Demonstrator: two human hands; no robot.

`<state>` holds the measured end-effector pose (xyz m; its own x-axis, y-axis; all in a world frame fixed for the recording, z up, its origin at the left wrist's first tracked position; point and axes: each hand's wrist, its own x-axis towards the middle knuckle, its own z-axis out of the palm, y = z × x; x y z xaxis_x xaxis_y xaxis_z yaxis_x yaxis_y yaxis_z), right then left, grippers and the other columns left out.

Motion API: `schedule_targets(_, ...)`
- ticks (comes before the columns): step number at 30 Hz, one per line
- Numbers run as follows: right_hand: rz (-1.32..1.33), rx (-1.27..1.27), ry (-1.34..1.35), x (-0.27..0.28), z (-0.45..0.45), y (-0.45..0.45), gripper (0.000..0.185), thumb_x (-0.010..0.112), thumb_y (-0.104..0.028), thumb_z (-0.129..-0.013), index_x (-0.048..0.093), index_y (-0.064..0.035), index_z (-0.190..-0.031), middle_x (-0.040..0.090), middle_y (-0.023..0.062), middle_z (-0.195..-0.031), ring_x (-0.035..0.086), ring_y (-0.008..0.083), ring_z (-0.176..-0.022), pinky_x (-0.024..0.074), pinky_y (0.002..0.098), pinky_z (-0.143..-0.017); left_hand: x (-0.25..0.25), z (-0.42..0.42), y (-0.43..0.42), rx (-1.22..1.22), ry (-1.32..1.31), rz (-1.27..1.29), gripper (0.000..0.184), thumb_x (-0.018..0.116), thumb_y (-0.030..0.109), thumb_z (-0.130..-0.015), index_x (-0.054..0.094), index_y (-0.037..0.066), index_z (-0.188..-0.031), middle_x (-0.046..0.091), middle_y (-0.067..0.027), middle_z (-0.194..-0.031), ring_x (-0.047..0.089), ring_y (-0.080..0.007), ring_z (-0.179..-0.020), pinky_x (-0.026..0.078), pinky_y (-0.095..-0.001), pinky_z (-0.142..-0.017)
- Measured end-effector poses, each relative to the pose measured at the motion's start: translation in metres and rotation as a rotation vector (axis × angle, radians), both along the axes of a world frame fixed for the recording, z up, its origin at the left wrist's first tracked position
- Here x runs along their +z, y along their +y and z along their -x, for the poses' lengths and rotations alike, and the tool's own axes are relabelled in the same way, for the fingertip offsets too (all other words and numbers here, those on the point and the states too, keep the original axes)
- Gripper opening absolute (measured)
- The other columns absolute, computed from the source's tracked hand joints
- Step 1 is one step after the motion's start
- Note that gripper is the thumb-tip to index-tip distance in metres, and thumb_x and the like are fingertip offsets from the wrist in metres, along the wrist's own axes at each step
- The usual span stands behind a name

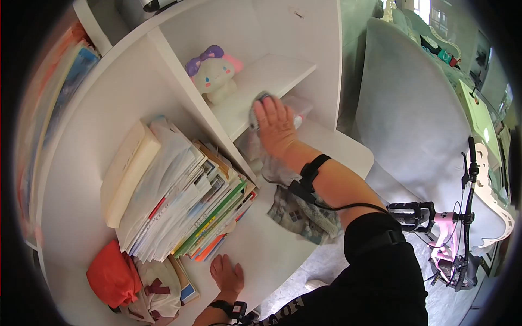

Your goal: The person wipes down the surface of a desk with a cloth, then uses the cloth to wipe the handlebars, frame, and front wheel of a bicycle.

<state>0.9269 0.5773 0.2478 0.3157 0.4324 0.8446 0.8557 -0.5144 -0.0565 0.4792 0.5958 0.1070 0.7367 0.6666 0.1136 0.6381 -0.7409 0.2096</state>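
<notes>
My right hand (276, 126) presses a grey patterned cloth (307, 217) against the front edge of the small white shelf (261, 81). The cloth hangs down from under that hand and its lower end lies over the white desk surface. My left hand (227, 276) rests on the desk with its fingers spread, holding nothing, just below a leaning stack of books and papers (190, 201). On the small shelf, left of my right hand, sits a white figurine (213, 76) with a purple bow. A clear plastic bag (299, 107) shows partly behind my right hand.
A red cloth bundle (113, 274) and a white fabric item (157, 285) lie at the lower left beside the books. An upright white divider (201, 108) separates the compartments. At the right stand a pink bicycle (447, 233) and a large pale curved panel (408, 108).
</notes>
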Motion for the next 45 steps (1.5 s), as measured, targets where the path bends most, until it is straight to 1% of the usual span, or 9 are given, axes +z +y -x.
schedule_targets(5, -0.094, -0.212, 0.243, 0.005, -0.049, -0.01, 0.071, 0.056, -0.013, -0.082, 0.031, -0.006, -0.148, 0.033, 0.0204, -0.149, 0.027, 0.0395, -0.141, 0.0254, 0.0493, -0.113, 0.0, 0.0, 0.0, 0.004, 0.009, 0.003, 0.059, 0.063, 0.03, -0.083, 0.049, -0.002, -0.13, 0.04, -0.0221, -0.138, 0.033, -0.0426, -0.129, 0.025, -0.0527, -0.111)
schedule_targets(8, -0.319, 0.011, 0.455, 0.003, -0.063, -0.036, 0.069, 0.057, -0.011, -0.08, 0.035, -0.0046, -0.145, 0.04, 0.0221, -0.145, 0.037, 0.0385, -0.136, 0.0324, 0.0438, -0.11, -0.003, 0.001, 0.002, -0.006, -0.007, -0.022, 0.059, 0.063, 0.03, -0.082, 0.049, -0.003, -0.13, 0.04, -0.022, -0.137, 0.033, -0.0425, -0.129, 0.025, -0.0531, -0.11)
schedule_targets(11, -0.084, 0.28, 0.655, -0.005, -0.026, -0.084, 0.069, 0.061, -0.012, -0.077, 0.04, -0.0064, -0.142, 0.047, 0.0203, -0.141, 0.044, 0.0392, -0.131, 0.0386, 0.0402, -0.107, -0.008, 0.004, 0.005, -0.044, -0.05, -0.057, 0.059, 0.063, 0.03, -0.082, 0.05, -0.003, -0.129, 0.041, -0.0223, -0.135, 0.034, -0.043, -0.127, 0.026, -0.0538, -0.109)
schedule_targets(14, 0.479, 0.204, 0.805, -0.028, 0.003, -0.108, 0.066, 0.065, -0.025, -0.078, 0.046, -0.0096, -0.139, 0.056, 0.0137, -0.131, 0.056, 0.0362, -0.118, 0.0431, 0.0484, -0.1, -0.016, 0.007, 0.009, -0.077, -0.069, -0.093, 0.058, 0.063, 0.028, -0.081, 0.05, -0.003, -0.129, 0.043, -0.0229, -0.134, 0.037, -0.0438, -0.126, 0.027, -0.0545, -0.108)
schedule_targets(17, 0.827, -0.068, 1.015, -0.05, 0.013, -0.114, 0.072, 0.068, -0.043, -0.079, 0.045, -0.0122, -0.14, 0.054, 0.0114, -0.134, 0.053, 0.0342, -0.124, 0.0417, 0.0539, -0.099, -0.012, 0.004, 0.006, -0.051, -0.019, -0.095, 0.057, 0.063, 0.026, -0.082, 0.05, -0.003, -0.129, 0.043, -0.0233, -0.134, 0.037, -0.0438, -0.126, 0.028, -0.0545, -0.108)
schedule_targets(19, 0.803, -0.053, 0.856, -0.064, 0.015, -0.113, 0.082, 0.07, -0.057, -0.076, 0.046, -0.0122, -0.14, 0.051, 0.013, -0.135, 0.047, 0.0337, -0.129, 0.0409, 0.0574, -0.098, -0.006, 0.001, 0.005, -0.044, -0.014, -0.063, 0.057, 0.063, 0.025, -0.082, 0.049, -0.003, -0.131, 0.043, -0.0234, -0.136, 0.036, -0.0434, -0.128, 0.027, -0.0538, -0.109)
schedule_targets(22, 0.879, -0.032, 0.757, -0.063, 0.036, -0.097, 0.09, 0.072, -0.059, -0.073, 0.042, -0.0133, -0.144, 0.046, 0.0145, -0.14, 0.039, 0.0369, -0.136, 0.0384, 0.057, -0.102, -0.008, 0.004, 0.001, -0.023, 0.025, -0.054, 0.058, 0.062, 0.026, -0.085, 0.047, -0.002, -0.134, 0.04, -0.022, -0.14, 0.034, -0.0422, -0.13, 0.025, -0.0523, -0.111)
schedule_targets(35, 0.95, -0.04, 0.634, -0.077, 0.061, -0.077, 0.056, 0.066, -0.039, -0.084, 0.051, -0.0197, -0.135, 0.052, 0.0093, -0.131, 0.047, 0.0318, -0.127, 0.0495, 0.052, -0.095, 0.002, -0.003, -0.001, 0.037, -0.024, -0.024, 0.056, 0.063, 0.024, -0.085, 0.049, 0.0, -0.134, 0.041, -0.0182, -0.139, 0.036, -0.0389, -0.13, 0.028, -0.0489, -0.11)
schedule_targets(45, 1.077, 0.223, 0.547, -0.071, 0.238, -0.057, 0.058, 0.066, -0.023, -0.076, 0.055, -0.0186, -0.133, 0.053, 0.0071, -0.128, 0.049, 0.0295, -0.124, 0.0513, 0.0492, -0.09, -0.012, 0.006, 0.003, 0.001, -0.223, -0.041, 0.054, 0.068, 0.025, -0.084, 0.053, 0.002, -0.13, 0.046, -0.0162, -0.135, 0.039, -0.0375, -0.128, 0.031, -0.0478, -0.109)
